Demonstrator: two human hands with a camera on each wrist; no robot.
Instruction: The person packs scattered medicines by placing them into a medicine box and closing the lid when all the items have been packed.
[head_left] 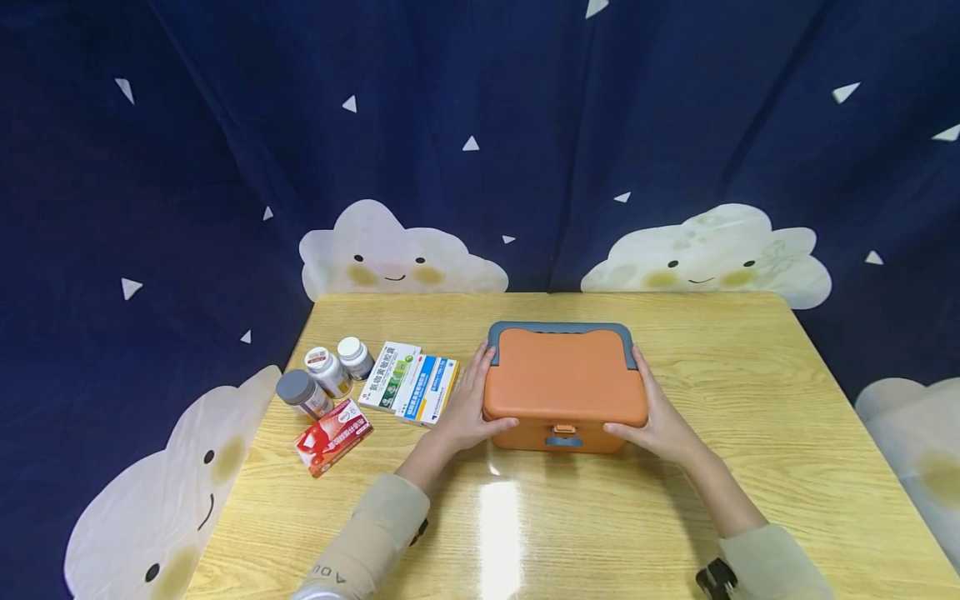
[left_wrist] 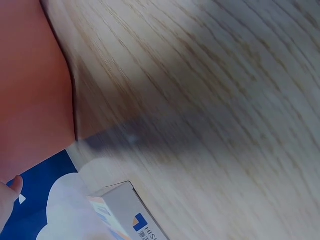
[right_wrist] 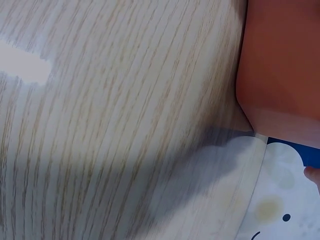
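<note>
An orange lidded box [head_left: 566, 375] with a grey-blue carry handle [head_left: 555, 327] and a front latch [head_left: 564, 430] stands on the wooden table, its lid down. My left hand [head_left: 468, 408] holds the box's left side, thumb at the front corner and fingers along the side. On the opposite side my right hand [head_left: 663, 421] grips it the same way. Both wrist views show the box's orange wall [left_wrist: 32, 95] near the table, with only a bit of each hand at the edge.
Left of the box lie a blue-and-white medicine box [head_left: 427, 390], a green-and-white one [head_left: 390, 377] and a red one [head_left: 333, 437]. Several pill bottles [head_left: 327, 372] stand behind the red box. A dark blue curtain [head_left: 547, 167] with clouds hangs behind the table [head_left: 750, 375].
</note>
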